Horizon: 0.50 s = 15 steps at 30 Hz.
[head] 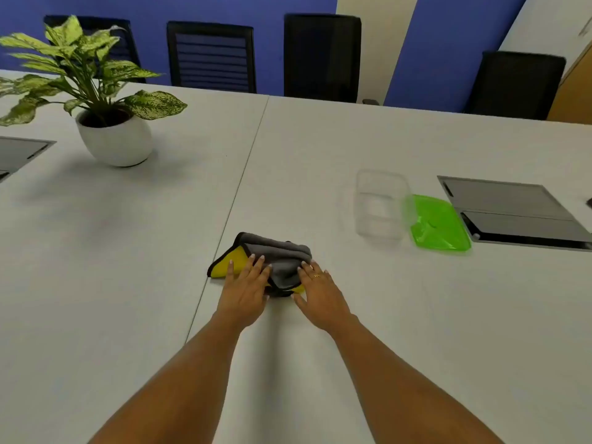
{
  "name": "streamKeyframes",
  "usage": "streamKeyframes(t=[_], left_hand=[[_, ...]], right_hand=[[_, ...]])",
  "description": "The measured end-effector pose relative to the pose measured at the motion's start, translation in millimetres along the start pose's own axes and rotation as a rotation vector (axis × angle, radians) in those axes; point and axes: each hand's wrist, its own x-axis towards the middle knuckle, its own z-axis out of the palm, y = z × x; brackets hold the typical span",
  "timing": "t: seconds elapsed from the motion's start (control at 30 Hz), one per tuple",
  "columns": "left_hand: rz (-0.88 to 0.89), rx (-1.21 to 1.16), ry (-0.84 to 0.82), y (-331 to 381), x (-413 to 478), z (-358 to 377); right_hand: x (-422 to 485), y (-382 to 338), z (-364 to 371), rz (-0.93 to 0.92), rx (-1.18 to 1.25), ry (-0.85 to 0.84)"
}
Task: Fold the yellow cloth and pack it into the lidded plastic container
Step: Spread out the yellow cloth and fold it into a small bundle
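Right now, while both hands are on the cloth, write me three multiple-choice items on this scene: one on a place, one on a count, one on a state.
1. Where does the green lid lie relative to the clear container?
A. On top of it
B. On the table, to its right
C. Inside it

2. How many black chairs stand behind the table?
A. Two
B. Four
C. Six

3. The clear container is
A. open and empty
B. shut with its lid
C. tipped on its side

Answers:
1 B, the lid lies flat beside the container's right wall.
2 B, four backrests show along the far edge.
3 A, nothing shows through its walls.
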Motion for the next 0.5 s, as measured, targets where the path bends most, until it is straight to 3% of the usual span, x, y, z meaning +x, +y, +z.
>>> streamKeyframes(t=[0.27, 0.5], left_hand=[[-0.018, -0.070, 0.004, 3, -1, 6], [0.089, -0.320, 0.173, 18, 3, -18]], right_hand=[[3, 13, 0, 0.035, -0.074, 0.023], [-12, 18, -18, 0.024, 0.173, 0.007]])
